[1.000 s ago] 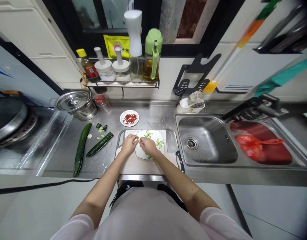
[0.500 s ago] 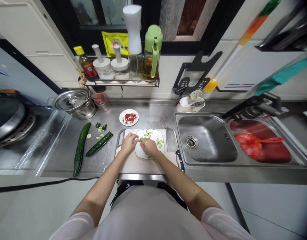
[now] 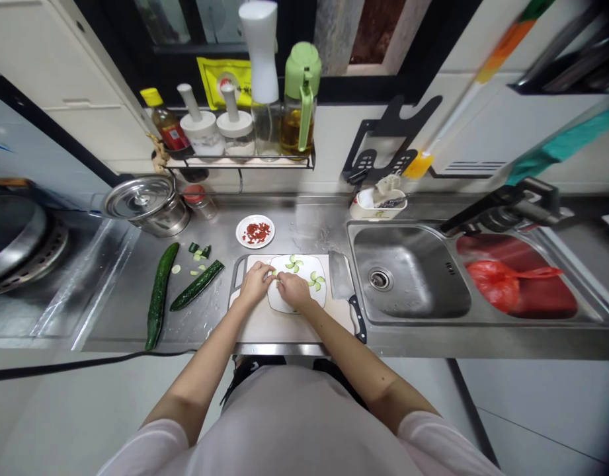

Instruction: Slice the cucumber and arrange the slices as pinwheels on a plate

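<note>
A white square plate lies on the cutting board in front of me. Two pinwheels of cucumber slices show on its far and right parts. Over the plate's left side, my left hand has its fingers pinched at a small piece of cucumber. My right hand is closed beside it, fingertips at the same spot; the slices between the hands are mostly hidden. A cleaver with a black handle rests along the board's right edge.
Left of the board lie a whole cucumber, a cut cucumber and small cucumber scraps. Behind is a small plate of red bits. A steel pot stands back left. The double sink is at right, with a red bag.
Both hands stay at nearly the same place on the plate, with only slight finger movement. The whole view has shifted a little.
</note>
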The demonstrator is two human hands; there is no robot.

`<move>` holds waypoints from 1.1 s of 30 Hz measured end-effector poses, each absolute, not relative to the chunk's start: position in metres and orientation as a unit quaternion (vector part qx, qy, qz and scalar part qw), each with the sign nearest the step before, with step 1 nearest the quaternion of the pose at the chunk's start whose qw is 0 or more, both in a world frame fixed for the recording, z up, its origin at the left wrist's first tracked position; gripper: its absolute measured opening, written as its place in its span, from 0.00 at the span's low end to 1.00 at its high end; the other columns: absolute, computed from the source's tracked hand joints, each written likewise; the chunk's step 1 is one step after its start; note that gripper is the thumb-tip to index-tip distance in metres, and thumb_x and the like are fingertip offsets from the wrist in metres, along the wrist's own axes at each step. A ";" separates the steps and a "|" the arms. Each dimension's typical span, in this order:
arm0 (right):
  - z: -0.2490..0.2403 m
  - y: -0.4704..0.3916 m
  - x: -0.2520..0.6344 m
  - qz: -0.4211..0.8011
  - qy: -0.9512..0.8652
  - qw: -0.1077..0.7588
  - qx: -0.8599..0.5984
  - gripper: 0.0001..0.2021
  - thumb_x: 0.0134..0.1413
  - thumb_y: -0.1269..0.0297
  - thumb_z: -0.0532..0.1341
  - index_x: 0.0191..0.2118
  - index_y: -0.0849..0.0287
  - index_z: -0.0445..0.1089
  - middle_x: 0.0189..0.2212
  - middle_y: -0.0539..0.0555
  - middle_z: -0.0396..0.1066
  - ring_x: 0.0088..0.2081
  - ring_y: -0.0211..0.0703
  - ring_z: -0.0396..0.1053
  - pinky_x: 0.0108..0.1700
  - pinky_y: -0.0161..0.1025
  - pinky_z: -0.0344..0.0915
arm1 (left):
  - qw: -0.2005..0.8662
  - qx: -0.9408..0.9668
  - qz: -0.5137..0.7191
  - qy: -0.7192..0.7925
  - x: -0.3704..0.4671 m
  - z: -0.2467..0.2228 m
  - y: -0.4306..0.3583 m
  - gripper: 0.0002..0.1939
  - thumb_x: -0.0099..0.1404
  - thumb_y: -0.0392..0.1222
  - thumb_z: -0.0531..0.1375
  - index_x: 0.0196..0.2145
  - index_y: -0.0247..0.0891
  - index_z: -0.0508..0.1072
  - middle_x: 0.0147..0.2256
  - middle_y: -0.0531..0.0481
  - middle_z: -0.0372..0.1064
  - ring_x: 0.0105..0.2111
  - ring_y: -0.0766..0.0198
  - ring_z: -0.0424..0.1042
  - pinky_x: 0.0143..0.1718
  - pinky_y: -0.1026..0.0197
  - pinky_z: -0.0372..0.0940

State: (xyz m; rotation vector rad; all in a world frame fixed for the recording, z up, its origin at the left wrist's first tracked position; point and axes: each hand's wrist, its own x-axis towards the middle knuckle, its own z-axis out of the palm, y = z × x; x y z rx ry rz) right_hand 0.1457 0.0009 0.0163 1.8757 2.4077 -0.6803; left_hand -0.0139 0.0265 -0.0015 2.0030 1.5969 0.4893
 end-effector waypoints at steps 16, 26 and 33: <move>0.019 0.000 0.144 -0.220 0.769 0.018 0.600 0.13 0.67 0.64 0.47 0.51 0.56 0.64 0.46 0.57 0.72 0.47 0.46 0.68 0.41 0.37 0.59 | 0.259 0.742 0.180 0.592 -0.015 -0.005 0.026 0.13 0.64 0.43 0.59 0.46 0.43 0.76 0.39 0.47 0.67 0.39 0.61 0.69 0.41 0.60 0.63; 0.017 -0.001 0.141 -0.214 0.762 0.007 0.611 0.13 0.66 0.65 0.47 0.50 0.57 0.64 0.44 0.56 0.72 0.45 0.46 0.69 0.39 0.37 0.59 | 0.258 0.744 0.186 0.588 -0.016 -0.006 0.026 0.12 0.64 0.43 0.59 0.45 0.43 0.76 0.39 0.48 0.67 0.39 0.61 0.69 0.41 0.60 0.63; 0.018 -0.002 0.141 -0.215 0.761 0.011 0.613 0.13 0.67 0.64 0.47 0.51 0.56 0.63 0.44 0.57 0.72 0.46 0.46 0.68 0.41 0.37 0.59 | 0.257 0.746 0.181 0.587 -0.017 -0.008 0.028 0.12 0.64 0.44 0.59 0.45 0.43 0.76 0.39 0.48 0.67 0.38 0.61 0.69 0.40 0.60 0.63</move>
